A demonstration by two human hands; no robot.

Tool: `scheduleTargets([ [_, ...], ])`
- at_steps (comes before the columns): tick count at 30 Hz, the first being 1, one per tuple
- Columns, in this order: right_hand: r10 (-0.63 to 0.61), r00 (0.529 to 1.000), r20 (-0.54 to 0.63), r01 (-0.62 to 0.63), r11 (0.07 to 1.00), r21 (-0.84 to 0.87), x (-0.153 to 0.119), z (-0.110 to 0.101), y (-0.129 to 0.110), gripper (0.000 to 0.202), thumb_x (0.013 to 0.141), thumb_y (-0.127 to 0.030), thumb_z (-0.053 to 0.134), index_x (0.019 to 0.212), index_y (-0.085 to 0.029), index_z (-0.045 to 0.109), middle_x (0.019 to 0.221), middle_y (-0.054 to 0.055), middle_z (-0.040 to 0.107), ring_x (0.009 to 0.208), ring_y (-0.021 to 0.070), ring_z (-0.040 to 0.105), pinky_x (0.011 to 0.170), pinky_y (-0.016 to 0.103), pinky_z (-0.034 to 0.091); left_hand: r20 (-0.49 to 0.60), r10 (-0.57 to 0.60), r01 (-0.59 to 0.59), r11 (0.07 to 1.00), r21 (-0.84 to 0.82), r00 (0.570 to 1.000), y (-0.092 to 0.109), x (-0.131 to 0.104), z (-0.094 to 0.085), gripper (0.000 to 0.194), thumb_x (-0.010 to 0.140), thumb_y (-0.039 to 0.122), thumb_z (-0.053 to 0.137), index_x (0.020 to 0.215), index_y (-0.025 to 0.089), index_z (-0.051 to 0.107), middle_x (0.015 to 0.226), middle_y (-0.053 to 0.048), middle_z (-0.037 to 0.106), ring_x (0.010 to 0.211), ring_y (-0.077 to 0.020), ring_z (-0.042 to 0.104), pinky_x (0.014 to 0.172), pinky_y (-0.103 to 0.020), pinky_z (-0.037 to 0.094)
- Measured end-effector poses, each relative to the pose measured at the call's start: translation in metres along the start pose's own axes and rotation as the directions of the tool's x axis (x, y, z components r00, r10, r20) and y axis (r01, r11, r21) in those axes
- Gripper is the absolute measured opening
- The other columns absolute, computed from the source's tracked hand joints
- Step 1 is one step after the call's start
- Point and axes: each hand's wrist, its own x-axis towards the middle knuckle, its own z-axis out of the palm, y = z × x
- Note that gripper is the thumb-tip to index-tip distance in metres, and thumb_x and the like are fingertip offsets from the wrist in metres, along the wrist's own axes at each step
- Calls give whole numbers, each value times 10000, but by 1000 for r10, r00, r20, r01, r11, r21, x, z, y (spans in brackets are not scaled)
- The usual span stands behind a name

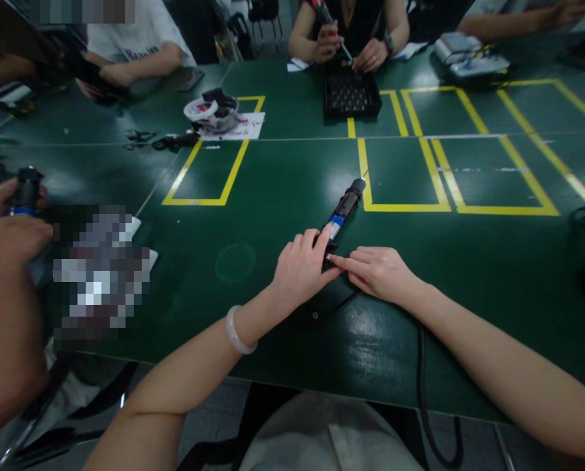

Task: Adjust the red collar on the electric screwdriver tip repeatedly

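Note:
On the green table lies an electric screwdriver point(344, 212) with a black body, a blue ring and a thin bit pointing away from me. My left hand point(299, 265) is closed over its rear part, and a pale bracelet point(238, 330) circles that wrist. The outstretched index finger of my right hand point(378, 271) touches the rear of the screwdriver beside my left fingers. The other right fingers are loosely bent, with nothing visible in them. A black cable point(422, 366) passes under my right arm and hangs over the table edge.
Yellow tape outlines point(407, 208) mark the table point(282, 176). Across it, a person's hands work with a red screwdriver point(325, 13) over a black tray point(353, 98) of small parts. A round tub point(201, 111) stands at back left. At left, a neighbour's hand holds a dark tool point(27, 190).

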Motion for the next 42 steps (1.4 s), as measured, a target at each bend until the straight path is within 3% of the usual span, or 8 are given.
scheduleTargets([
  [5, 32, 999, -17, -31, 998, 57, 0, 2, 1, 363, 966, -169, 452, 1237, -155, 693, 812, 73, 714, 752, 190, 634, 665, 293, 441, -10, -3, 4, 1000, 24, 1000, 3, 0, 0, 644, 974, 413, 485, 1545, 174, 306, 1306, -140, 524, 1079, -262, 560, 860, -363, 472],
  [11, 297, 954, -31, -270, 901, 338, 0, 3, 5, 341, 949, -173, 463, 1199, -197, 693, 864, 43, 738, 631, 134, 609, 639, 253, 433, -10, -5, 5, 1000, 24, 1000, -2, 2, 2, 644, 969, 388, 508, 1541, 171, 309, 1329, -148, 513, 1097, -266, 559, 876, -365, 472],
  [14, 419, 908, -10, -346, 764, 544, 2, 1, 10, 293, 954, -234, 485, 1139, -181, 706, 708, 3, 653, 546, 117, 523, 568, 248, 391, -5, 1, -1, 999, 35, 1000, -8, 2, 3, 642, 975, 373, 502, 1548, 166, 300, 1346, -154, 505, 1100, -270, 554, 890, -375, 473],
  [19, 547, 829, 115, -374, 390, 841, 4, -2, 18, 279, 942, -346, 528, 1029, -140, 696, 525, -63, 451, 462, 96, 400, 478, 237, 304, -7, -3, 3, 998, 67, 1000, -29, 2, 2, 643, 986, 372, 474, 1557, 146, 286, 1354, -173, 497, 1106, -275, 551, 906, -380, 476],
  [23, 581, 802, 138, -354, 275, 894, 5, -5, 19, 275, 922, -373, 567, 998, -137, 686, 508, -70, 448, 453, 84, 375, 472, 236, 278, -16, -63, 65, 990, 122, 998, -58, 2, 0, 642, 993, 385, 435, 1566, 141, 279, 1356, -185, 490, 1091, -290, 557, 909, -405, 484],
  [30, 582, 800, 143, -365, 284, 887, 6, -3, 19, 263, 913, -369, 571, 982, -145, 690, 512, -65, 474, 450, 87, 397, 478, 239, 298, -19, -243, 243, 954, 174, 970, -130, 2, -5, 663, 999, 425, 344, 1567, 96, 253, 1366, -231, 469, 1127, -349, 547, 937, -470, 475],
  [37, 570, 807, 153, -374, 293, 880, 5, 0, 20, 260, 915, -356, 564, 988, -139, 687, 532, -60, 490, 456, 87, 413, 485, 236, 315, -13, -470, 464, 866, 186, 883, -208, 5, -7, 702, 998, 475, 310, 1569, 80, 208, 1384, -266, 432, 1177, -405, 513, 950, -535, 444],
  [42, 566, 807, 168, -388, 295, 873, 4, 1, 21, 271, 922, -359, 558, 1004, -135, 687, 551, -53, 504, 468, 90, 430, 492, 236, 334, -50, -556, 553, 809, 199, 830, -242, 4, -10, 645, 1043, 435, 243, 1553, 49, 159, 1407, -259, 390, 1243, -385, 462, 1022, -536, 395],
])
